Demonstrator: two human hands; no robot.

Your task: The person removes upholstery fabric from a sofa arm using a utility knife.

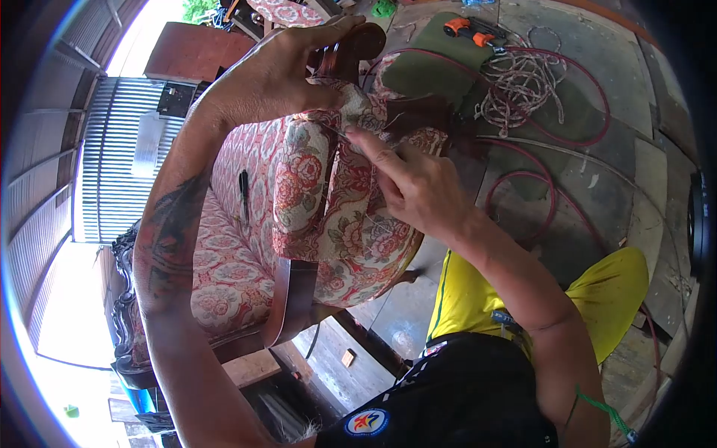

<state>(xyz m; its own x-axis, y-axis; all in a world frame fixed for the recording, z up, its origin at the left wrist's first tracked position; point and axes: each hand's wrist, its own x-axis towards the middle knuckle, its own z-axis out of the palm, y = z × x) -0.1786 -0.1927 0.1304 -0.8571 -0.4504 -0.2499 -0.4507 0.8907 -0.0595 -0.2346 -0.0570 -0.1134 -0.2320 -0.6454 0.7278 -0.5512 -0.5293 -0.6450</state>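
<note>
A sofa arm covered in floral fabric (pixel 302 175) stands in front of me, with a dark seam gap running down its front. My left hand (pixel 272 75) is closed around the dark wooden scroll (pixel 364 43) at its far end, thumb lying near the fabric edge. My right hand (pixel 422 183) reaches in from the right. Its index finger is stretched out, the tip at the top of the seam beside a thin thread-like line; the other fingers curl under. Whatever they hold is hidden. Loose thread ends stick out of the fabric nearby.
A dark slim tool (pixel 243 187) lies on the sofa seat and back fabric (pixel 231 254). On the floor at right are an orange-black power tool (pixel 472 32), a tangled rope (pixel 523 86) and a red hose (pixel 556 187). A small block (pixel 348 358) lies below the sofa.
</note>
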